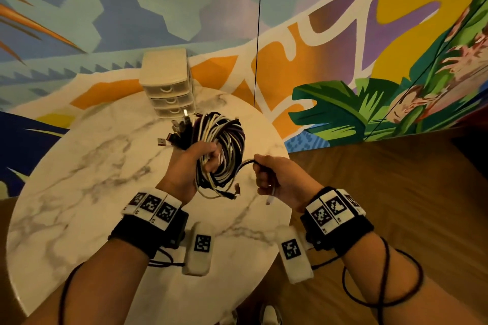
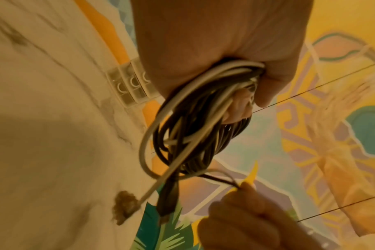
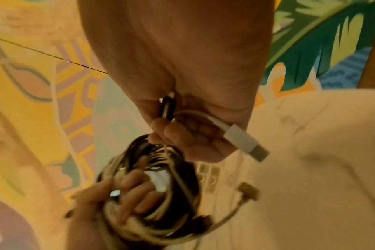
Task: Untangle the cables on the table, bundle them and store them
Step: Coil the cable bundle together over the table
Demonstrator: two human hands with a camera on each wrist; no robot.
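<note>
While two hands (image 1: 195, 163) grip one cable coil (image 1: 224, 140), three drawers (image 1: 169, 99) stand behind.

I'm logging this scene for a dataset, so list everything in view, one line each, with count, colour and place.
coil of black and white cables: one bundle, black and white, held above the table by the left hand.
loose cable ends with the white USB plug: a black and a white strand, in the right hand, running to the coil.
cream plastic three-drawer organiser: one, cream, far edge of the table, drawers closed.
round white marble table: one, white with grey veins, under the hands.
left hand: one, grips the coil.
right hand: one, grips the cable ends.
</note>
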